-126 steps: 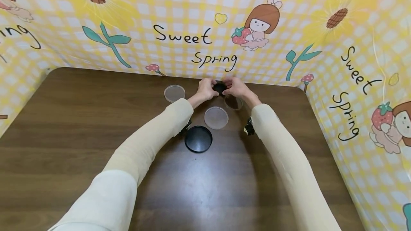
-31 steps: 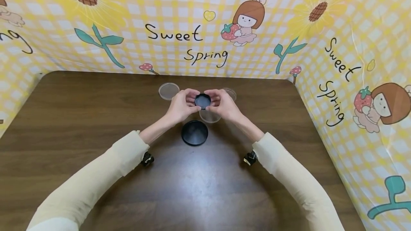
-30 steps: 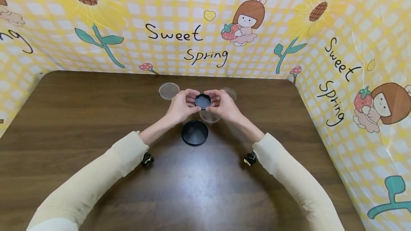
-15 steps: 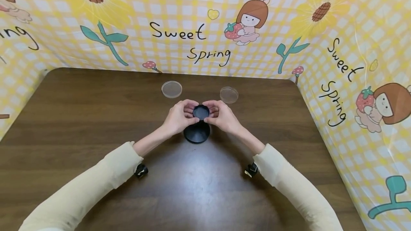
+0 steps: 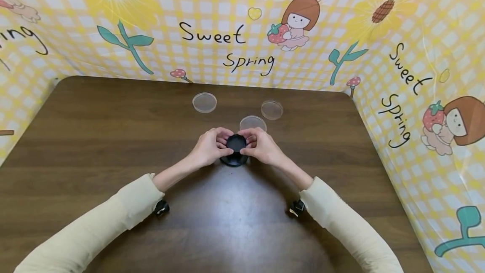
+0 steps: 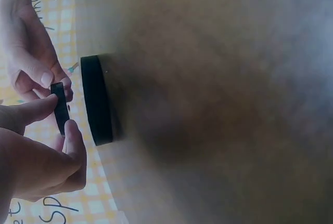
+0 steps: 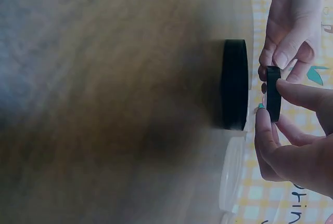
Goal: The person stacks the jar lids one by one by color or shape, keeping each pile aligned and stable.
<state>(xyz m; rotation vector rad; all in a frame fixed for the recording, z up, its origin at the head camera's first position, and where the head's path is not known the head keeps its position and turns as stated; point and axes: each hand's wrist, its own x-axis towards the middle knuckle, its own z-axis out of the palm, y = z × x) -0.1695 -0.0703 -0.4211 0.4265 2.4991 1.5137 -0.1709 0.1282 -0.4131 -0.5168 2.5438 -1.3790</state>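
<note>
Brown table (image 5: 113,138), three clear dishes (image 5: 204,103) (image 5: 272,109) (image 5: 253,124) beyond, both hands (image 5: 209,148) (image 5: 262,148) pinching small black dish (image 5: 236,143) — larger dish (image 5: 234,161) below

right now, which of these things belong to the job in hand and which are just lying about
In the job, it seems:
small black dish, held between left hand and right hand
big black dish, beneath it, apart

Lying about, it seems:
left clear dish
middle clear dish
right clear dish

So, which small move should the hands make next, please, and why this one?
Probably lower the small black dish onto the large black dish: the left hand and right hand grip it from both sides, the head view shows it overlapping the large one, and both wrist views show a gap between them.
</note>
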